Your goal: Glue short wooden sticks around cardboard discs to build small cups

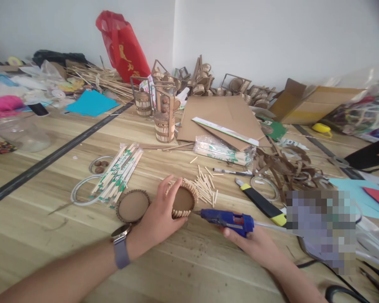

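My left hand [159, 214], with a watch on its wrist, is closed around the left side of a small round cardboard basket [183, 202] edged with short wooden sticks. In my right hand [252, 246] is a blue hot glue gun [227, 219], its nozzle close to the basket's lower right rim; whether it touches I cannot tell. A second round cardboard piece [133, 206] lies flat to the left of my left hand. Short cut sticks [205, 187] are scattered just behind the basket.
Wrapped chopsticks [118, 174] and tape rings [85, 190] lie at left. A yellow-black utility knife [260, 202] and curled brown strips [284, 168] lie at right. Farther back are finished stick baskets [164, 126], cardboard sheets [221, 109], an open box [316, 103] and a red bag [123, 50].
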`<state>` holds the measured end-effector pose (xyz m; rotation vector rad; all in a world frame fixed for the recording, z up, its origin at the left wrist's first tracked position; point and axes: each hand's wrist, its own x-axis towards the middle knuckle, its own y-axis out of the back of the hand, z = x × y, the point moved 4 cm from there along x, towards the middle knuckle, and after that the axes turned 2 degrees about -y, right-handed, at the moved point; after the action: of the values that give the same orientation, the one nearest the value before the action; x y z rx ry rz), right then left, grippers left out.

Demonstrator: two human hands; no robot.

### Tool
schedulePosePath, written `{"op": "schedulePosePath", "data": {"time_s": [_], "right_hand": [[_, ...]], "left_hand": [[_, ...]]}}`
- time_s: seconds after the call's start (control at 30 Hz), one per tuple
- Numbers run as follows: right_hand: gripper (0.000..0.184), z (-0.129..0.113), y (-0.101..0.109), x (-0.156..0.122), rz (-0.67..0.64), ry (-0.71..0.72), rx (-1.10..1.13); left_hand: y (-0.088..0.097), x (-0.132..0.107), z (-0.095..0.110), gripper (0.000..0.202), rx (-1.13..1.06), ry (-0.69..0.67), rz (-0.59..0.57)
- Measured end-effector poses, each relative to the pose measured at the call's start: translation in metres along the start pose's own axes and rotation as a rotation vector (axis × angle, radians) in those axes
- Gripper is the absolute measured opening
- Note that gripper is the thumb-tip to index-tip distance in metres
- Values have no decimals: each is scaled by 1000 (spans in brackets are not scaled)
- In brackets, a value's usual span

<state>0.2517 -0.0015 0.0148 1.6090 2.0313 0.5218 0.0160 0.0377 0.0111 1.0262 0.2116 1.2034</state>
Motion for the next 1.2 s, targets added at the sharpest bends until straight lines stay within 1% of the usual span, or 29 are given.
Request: {"op": "schedulePosePath", "data": {"time_s": [0.07,0.17,0.23,0.33,0.5,0.67,0.97,1.2], "right_hand": [[39,-1,0,0,21,2,-65],[35,-6,-1,0,45,69,-123],[32,-11,-2,1,33,108,-138],[31,-13,-4,1,18,122,-164],[34,-15,-6,2,55,165,-188],[34,-22,-7,2,69,197,-213],[39,-24,-8,0,94,188,-208],[45,-14,-8,0,122,166,-258]], "left_hand": [[0,0,0,105,-4,-5,5],[0,0,0,103,1,-9,9],[0,1,0,103,7,-13,9],[1,1,1,102,17,-21,16],[0,1,0,104,18,-19,15],[1,0,0,105,17,-13,15],[0,0,-2,104,3,-7,13],[0,0,-1,102,5,-12,14]]}}
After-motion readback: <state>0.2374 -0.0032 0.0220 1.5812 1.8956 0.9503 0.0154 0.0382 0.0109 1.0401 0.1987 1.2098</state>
